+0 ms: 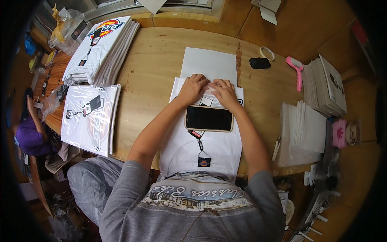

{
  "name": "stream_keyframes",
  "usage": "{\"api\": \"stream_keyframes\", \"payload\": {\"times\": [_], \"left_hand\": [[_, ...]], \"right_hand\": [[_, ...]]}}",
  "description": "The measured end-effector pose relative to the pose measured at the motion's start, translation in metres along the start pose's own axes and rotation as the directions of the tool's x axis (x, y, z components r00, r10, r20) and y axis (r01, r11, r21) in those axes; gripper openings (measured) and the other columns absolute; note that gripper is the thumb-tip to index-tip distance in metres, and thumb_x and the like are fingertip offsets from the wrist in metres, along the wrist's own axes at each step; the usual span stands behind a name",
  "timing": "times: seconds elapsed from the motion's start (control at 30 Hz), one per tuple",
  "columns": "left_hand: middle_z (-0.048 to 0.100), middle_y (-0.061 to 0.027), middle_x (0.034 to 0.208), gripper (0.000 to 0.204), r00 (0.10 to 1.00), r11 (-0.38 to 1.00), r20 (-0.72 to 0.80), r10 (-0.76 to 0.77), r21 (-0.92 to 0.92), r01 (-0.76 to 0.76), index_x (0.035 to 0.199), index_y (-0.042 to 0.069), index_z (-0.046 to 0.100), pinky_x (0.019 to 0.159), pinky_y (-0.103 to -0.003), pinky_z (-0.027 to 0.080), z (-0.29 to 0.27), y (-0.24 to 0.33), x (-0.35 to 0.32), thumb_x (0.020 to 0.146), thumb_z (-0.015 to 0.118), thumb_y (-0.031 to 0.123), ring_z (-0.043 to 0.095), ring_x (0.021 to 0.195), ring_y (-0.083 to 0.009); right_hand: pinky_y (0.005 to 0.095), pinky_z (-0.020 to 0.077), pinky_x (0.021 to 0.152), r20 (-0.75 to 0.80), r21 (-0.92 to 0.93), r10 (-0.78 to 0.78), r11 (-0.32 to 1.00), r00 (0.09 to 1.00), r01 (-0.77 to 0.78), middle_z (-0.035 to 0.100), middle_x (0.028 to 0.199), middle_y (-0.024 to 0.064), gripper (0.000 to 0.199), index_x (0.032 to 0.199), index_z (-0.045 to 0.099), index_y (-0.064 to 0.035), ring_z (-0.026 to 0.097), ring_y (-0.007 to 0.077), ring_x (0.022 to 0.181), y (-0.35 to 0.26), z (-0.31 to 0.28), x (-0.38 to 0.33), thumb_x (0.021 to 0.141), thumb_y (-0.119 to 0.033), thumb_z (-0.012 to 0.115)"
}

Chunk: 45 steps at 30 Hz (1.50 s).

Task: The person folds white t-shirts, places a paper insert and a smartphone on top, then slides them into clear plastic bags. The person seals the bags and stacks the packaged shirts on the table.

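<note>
A white T-shirt lies flat along the near middle of the wooden table, its collar end hanging over the near edge toward the person and its far end turned up over a white cardboard sheet. A dark hang tag on a cord rests on its chest, and a black slab with a pale frame, like a phone or a folding board, sits across its middle. The left hand and the right hand press side by side on the far fold, fingers stretched flat and close together, gripping nothing. What lies under the palms is hidden, and the small label between the thumbs is too small to make out. Left of the shirt lie bagged shirts and a stack of folded shirts; right are piles of white sheets and a pink tool. Another person's purple sleeve is cut off at the left rim.
</note>
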<state>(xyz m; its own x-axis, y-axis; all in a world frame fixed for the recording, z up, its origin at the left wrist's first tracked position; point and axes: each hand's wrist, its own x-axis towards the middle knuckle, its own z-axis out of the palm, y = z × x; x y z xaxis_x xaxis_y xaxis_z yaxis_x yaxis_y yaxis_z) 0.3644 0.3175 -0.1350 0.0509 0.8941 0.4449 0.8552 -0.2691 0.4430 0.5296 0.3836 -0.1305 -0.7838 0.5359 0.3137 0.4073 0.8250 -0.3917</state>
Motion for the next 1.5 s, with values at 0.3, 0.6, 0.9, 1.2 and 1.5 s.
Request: {"api": "stream_keyframes", "payload": {"times": [0.3,0.6,0.9,1.2,1.5], "left_hand": [[0.052,-0.0061,0.093,0.021,0.999,0.987,0.006,-0.052,0.150,0.051,0.094,0.012,0.058,0.075,-0.035,0.037,-0.019,-0.028,-0.018,0.076,0.053,0.022,0.045,0.089,-0.0232],[0.058,-0.0031,0.066,0.031,0.734,0.870,0.672,-0.100,-0.298,0.392,0.087,0.002,0.060,0.054,-0.023,0.038,-0.074,-0.063,0.023,0.067,0.067,0.025,0.046,0.057,-0.0106],[0.051,-0.0065,0.106,0.050,0.561,-0.276,0.824,0.078,-0.523,0.807,0.118,0.005,0.037,0.082,-0.027,0.045,-0.059,-0.099,-0.093,0.075,0.061,0.010,0.053,0.094,-0.0145],[0.056,-0.0093,0.096,0.031,0.379,-0.165,0.861,-0.340,-0.451,0.877,0.110,-0.001,0.045,0.074,-0.028,0.048,-0.084,-0.005,-0.108,0.081,0.052,0.009,0.057,0.084,-0.0157],[0.060,-0.0084,0.073,0.030,0.579,0.444,0.511,-0.635,-0.372,0.815,0.109,0.001,0.046,0.056,-0.023,0.045,-0.112,0.021,-0.121,0.083,0.050,0.015,0.056,0.061,-0.0129]], "right_hand": [[0.0349,0.0315,0.079,-0.033,-0.183,0.014,0.983,0.999,-0.020,0.048,0.097,0.0038,0.026,0.101,0.053,-0.0108,0.042,0.0220,0.092,0.020,-0.013,-0.013,0.078,-0.023,0.051],[0.0304,0.0370,0.082,0.477,0.577,0.155,0.687,0.865,-0.441,0.052,0.103,0.0090,0.022,0.084,0.059,0.0009,0.048,0.0204,0.097,0.067,-0.073,-0.013,0.071,-0.017,0.062],[0.0319,0.0374,0.088,0.536,0.828,0.005,-0.195,0.844,-0.525,0.048,0.113,0.0078,0.059,0.118,0.040,-0.0019,0.047,0.0188,0.102,0.060,-0.036,-0.083,0.067,-0.010,0.068],[0.0291,0.0460,0.066,0.672,0.645,0.448,0.036,0.589,-0.763,0.058,0.089,0.0059,0.035,0.105,0.050,-0.0006,0.055,0.0137,0.079,0.010,-0.059,-0.135,0.082,-0.026,0.053],[0.0309,0.0440,0.061,-0.384,0.202,0.756,0.629,0.530,-0.751,0.059,0.069,0.0135,0.011,0.076,0.058,0.0010,0.055,0.0221,0.060,0.089,-0.153,-0.312,0.068,-0.006,0.059]]}}
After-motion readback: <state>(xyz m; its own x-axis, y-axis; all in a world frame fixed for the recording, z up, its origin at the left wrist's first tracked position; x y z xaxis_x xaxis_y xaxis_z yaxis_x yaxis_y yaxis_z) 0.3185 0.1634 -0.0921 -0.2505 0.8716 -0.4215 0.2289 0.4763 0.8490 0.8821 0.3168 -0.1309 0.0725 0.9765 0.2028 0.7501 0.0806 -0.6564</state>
